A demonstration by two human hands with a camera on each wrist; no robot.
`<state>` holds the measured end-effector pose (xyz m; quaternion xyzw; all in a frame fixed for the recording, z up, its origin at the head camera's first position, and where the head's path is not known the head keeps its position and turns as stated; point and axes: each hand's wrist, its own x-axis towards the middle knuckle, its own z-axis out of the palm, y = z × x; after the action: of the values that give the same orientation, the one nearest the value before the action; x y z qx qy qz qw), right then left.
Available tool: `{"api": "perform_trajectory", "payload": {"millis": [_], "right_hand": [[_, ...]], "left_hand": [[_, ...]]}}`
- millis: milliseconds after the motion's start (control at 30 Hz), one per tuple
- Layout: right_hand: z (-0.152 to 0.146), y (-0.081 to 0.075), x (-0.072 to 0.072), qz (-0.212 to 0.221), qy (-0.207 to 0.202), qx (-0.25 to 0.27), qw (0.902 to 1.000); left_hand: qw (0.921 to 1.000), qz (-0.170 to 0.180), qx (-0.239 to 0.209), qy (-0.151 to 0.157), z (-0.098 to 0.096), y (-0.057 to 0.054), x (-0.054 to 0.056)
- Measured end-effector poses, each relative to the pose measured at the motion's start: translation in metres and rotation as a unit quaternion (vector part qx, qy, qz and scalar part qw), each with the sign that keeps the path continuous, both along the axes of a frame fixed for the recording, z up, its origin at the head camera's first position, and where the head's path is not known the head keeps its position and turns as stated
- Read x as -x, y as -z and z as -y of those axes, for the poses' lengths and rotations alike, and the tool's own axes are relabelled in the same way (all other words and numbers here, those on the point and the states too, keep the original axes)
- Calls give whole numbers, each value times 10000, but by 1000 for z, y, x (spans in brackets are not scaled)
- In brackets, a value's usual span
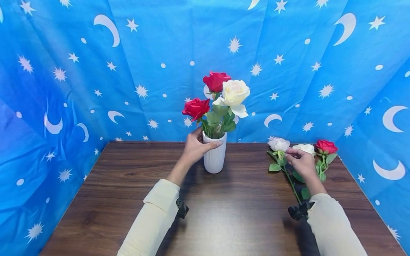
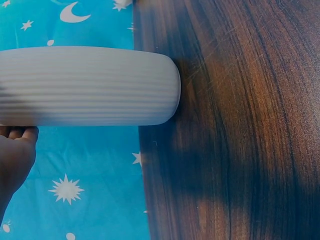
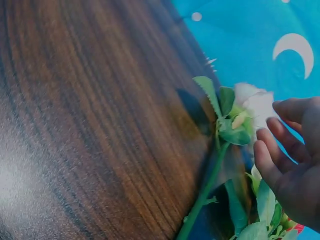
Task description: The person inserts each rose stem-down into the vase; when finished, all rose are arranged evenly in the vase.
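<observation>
My left hand point(image 1: 196, 146) grips the upper part of a ribbed white vase point(image 1: 214, 160), its thumb across the front just below the rim. Two red roses point(image 1: 196, 108) and a cream rose point(image 1: 236, 92) stand in the vase. In the left wrist view the ribbed vase point(image 2: 100, 90) shows its lower end at the tabletop. At the right, my right hand point(image 1: 301, 163) is beside a pale pinkish-white rose point(image 1: 278, 144) lying on the table. The right wrist view shows the fingers point(image 3: 270, 150) loosely bent next to that bloom point(image 3: 255, 102), not closed around its green stem point(image 3: 207, 185).
Behind my right hand lie a white rose point(image 1: 305, 148) and a red rose point(image 1: 326, 146) with leafy stems. A blue cloth point(image 1: 192, 35) with moons and stars hangs behind the dark wooden table point(image 1: 128, 199) and along its sides.
</observation>
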<state>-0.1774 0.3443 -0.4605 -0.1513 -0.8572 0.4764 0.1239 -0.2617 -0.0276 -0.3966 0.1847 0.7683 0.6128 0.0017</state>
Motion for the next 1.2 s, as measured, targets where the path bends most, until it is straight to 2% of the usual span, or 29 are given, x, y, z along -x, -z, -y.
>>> {"api": "perform_trajectory", "payload": {"millis": [67, 133, 300, 467, 733, 867, 1067, 1200], "right_hand": [[0, 3, 2, 85, 184, -800, 9966], [1, 6, 3, 214, 326, -1232, 9916], [2, 13, 1, 606, 456, -1357, 9878], [-2, 17, -3, 874, 410, -1257, 9874], [-3, 10, -5, 1794, 197, -1010, 9784], [-4, 6, -6, 1945, 28, -1046, 9753], [-6, 2, -5, 2248, -498, -458, 9720], [-7, 3, -6, 2398, -668, -250, 9682]], "left_hand": [[10000, -8, -14, 9, 0, 0, 0], [10000, -8, -15, 10, 0, 0, 0], [10000, -14, -3, 14, -1, -1, -1], [10000, -35, 6, 10, -2, -1, -2], [10000, 21, 19, -6, -2, -3, -3], [10000, 18, 0, 24, -2, -2, -2], [10000, 54, -22, -1, -1, -3, -2], [10000, 24, -47, 0, -1, -2, -2]]}}
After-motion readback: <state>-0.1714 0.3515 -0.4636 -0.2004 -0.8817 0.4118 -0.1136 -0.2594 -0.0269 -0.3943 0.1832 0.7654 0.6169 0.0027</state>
